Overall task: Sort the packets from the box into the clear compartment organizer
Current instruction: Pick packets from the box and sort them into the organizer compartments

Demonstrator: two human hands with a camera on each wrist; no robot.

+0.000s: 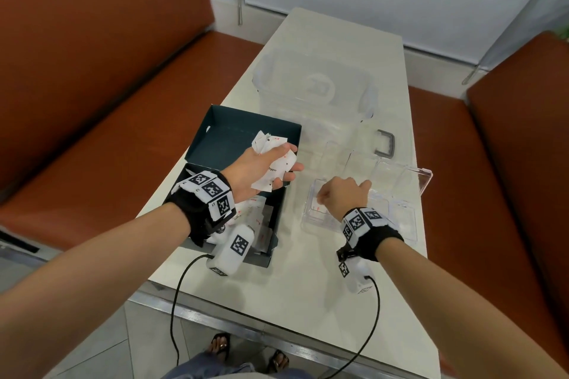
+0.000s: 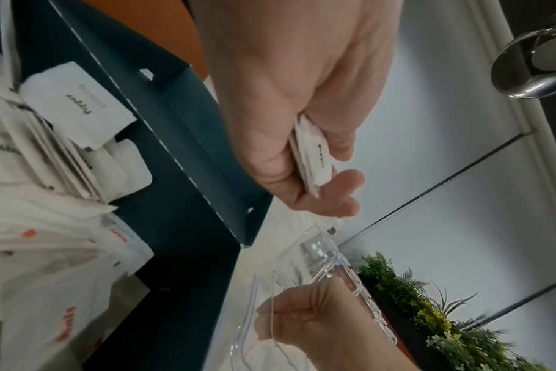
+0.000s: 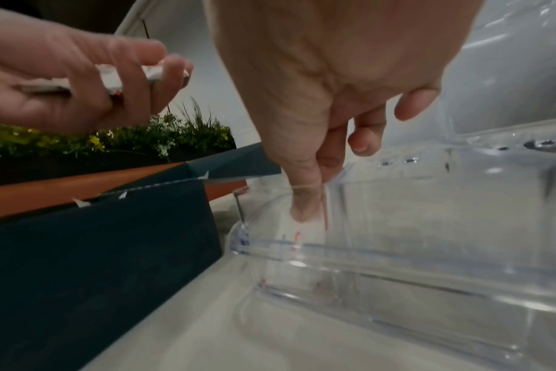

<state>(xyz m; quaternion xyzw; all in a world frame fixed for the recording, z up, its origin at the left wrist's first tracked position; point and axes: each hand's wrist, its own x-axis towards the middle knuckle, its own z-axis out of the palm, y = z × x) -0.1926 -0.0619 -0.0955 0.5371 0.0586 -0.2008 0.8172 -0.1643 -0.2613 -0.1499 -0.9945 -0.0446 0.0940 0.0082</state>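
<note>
Left hand palm-up over box – grip curled round packets, right hand fingertips down in organizer – grip pinching packet

Dark teal box — white packets, red-and-black print.

Left hand: holds bunch of packets above dark box.
Right hand: fingers curled, inside clear organizer, near-left compartment.

The right hand covers part of the white paper packet in the clear plastic compartment organizer; that packet's red print is too small to read.
</note>
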